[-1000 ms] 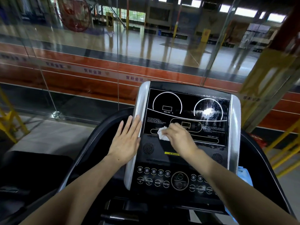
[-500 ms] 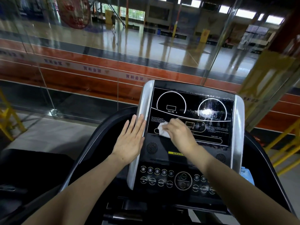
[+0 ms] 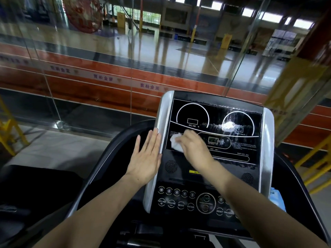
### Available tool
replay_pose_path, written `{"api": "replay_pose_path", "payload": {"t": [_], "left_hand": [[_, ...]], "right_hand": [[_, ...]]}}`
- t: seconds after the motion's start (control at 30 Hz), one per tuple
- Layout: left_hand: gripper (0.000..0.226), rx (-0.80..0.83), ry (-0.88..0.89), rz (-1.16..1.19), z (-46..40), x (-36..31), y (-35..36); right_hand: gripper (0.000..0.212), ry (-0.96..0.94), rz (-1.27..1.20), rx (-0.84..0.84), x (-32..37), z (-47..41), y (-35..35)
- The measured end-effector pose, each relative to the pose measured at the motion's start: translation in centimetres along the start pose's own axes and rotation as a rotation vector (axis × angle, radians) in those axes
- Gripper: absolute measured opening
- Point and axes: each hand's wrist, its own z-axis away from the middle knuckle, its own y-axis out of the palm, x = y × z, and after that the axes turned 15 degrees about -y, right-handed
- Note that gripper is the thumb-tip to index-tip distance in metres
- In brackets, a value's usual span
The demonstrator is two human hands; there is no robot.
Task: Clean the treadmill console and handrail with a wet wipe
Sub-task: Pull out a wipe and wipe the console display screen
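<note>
The treadmill console (image 3: 223, 120) is a black display panel with white dial outlines, silver side trims and round buttons below. My right hand (image 3: 194, 149) presses a crumpled white wet wipe (image 3: 174, 143) against the lower left of the display. My left hand (image 3: 146, 158) lies flat, fingers together, on the console's left silver trim (image 3: 163, 113) and holds nothing. The black handrail (image 3: 100, 167) curves away from the console on the left, and the handrail's right side (image 3: 304, 203) curves down on the other side.
A glass wall (image 3: 89, 86) stands right behind the console, with a sports hall beyond. Yellow metal frames (image 3: 10, 133) stand at the left and right. A blue object (image 3: 276, 201) sits by the console's right edge. Another dark machine (image 3: 26, 185) is at lower left.
My right hand has slid the wipe a little to the left across the lower display. My left hand stays flat on the left trim.
</note>
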Motion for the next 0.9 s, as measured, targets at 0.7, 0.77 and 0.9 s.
{"api": "replay_pose_path", "payload": {"t": [0.7, 0.77, 0.9], "left_hand": [[0.07, 0.025, -0.006, 0.052, 0.1, -0.1, 0.3], [0.07, 0.018, -0.005, 0.057, 0.1, -0.1, 0.4], [0.069, 0.001, -0.003, 0.053, 0.1, -0.2, 0.4]], "right_hand": [[0.01, 0.223, 0.084, -0.075, -1.9, -6.6, 0.1], [0.01, 0.207, 0.043, -0.041, -0.4, -4.8, 1.0], [0.009, 0.114, -0.011, 0.011, 2.6, 0.0, 2.7]]}}
